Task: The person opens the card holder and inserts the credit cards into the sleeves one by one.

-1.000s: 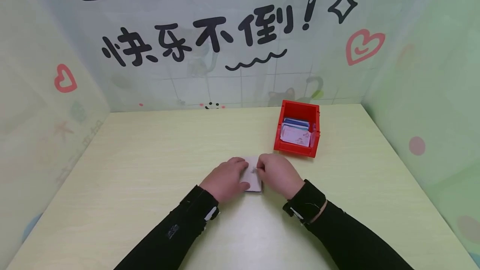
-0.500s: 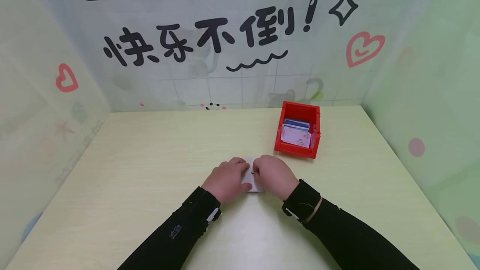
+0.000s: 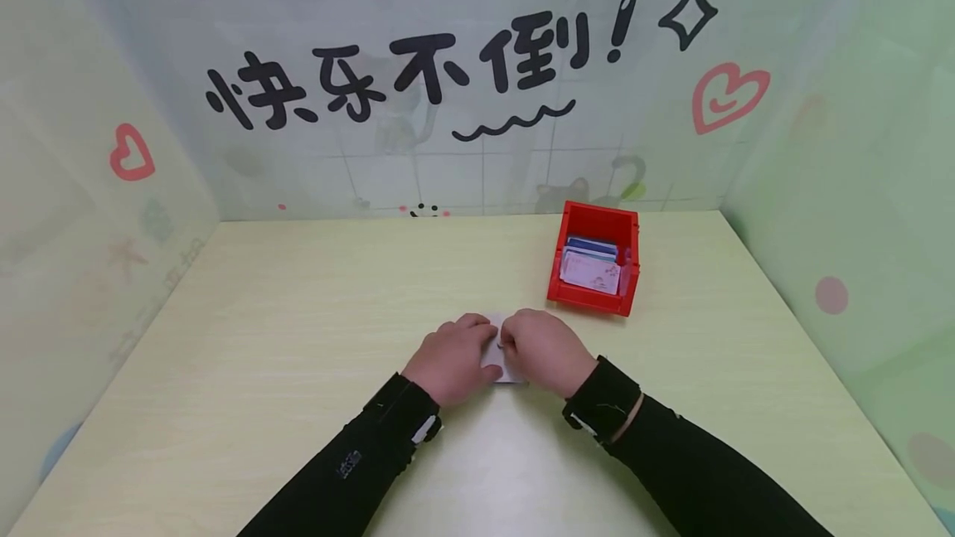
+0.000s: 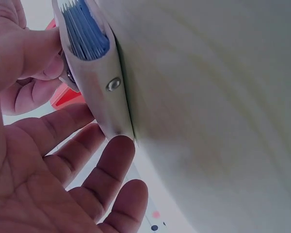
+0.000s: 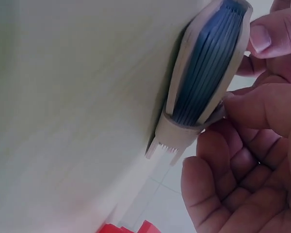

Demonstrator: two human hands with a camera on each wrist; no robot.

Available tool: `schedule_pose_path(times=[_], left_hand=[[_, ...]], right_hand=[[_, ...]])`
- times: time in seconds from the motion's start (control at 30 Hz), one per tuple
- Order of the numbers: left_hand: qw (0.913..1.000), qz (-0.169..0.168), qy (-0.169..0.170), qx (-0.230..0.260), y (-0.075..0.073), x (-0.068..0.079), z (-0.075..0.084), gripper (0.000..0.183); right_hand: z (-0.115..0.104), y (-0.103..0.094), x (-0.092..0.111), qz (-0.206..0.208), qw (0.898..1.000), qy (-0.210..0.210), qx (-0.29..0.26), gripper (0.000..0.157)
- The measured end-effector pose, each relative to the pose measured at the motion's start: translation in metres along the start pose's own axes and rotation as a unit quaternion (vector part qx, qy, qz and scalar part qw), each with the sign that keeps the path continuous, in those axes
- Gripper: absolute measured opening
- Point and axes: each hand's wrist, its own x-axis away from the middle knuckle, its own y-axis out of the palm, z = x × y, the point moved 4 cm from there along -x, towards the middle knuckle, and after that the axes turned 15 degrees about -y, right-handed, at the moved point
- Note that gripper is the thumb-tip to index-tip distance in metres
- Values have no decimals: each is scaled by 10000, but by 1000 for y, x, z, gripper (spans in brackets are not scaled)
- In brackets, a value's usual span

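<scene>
A pale pinkish card holder [image 3: 496,355] with a stack of bluish sleeves inside lies flat on the table between both hands. My left hand [image 3: 451,359] holds it from the left, its thumb on the cover and fingertips along the edge. With thumb and bent fingers, my right hand [image 3: 548,350] pinches the small closing strap [image 5: 216,114] over the cover. A round metal snap stud [image 4: 113,84] shows on the holder's side in the left wrist view. The right hand covers much of the holder in the head view.
Behind the right hand stands a red bin [image 3: 593,301] with several cards [image 3: 591,270] in it. The light wood table [image 3: 321,288] is bounded by a printed back wall [image 3: 313,176] and green side walls.
My right hand has shifted slightly left across the cover with the strap, and then stays nearly still. The left hand keeps its hold on the card holder.
</scene>
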Motion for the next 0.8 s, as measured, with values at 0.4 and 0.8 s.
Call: schedule_pose_path(times=[0.4, 0.8], left_hand=[[9999, -45, -117, -53, 1, -1, 0, 58], [9998, -23, -121, -124, 0, 2, 1, 57]], right_hand=[[-4, -6, 7, -576, 9964, -535, 321, 26], [0, -2, 12, -781, 9954, -385, 409, 31]])
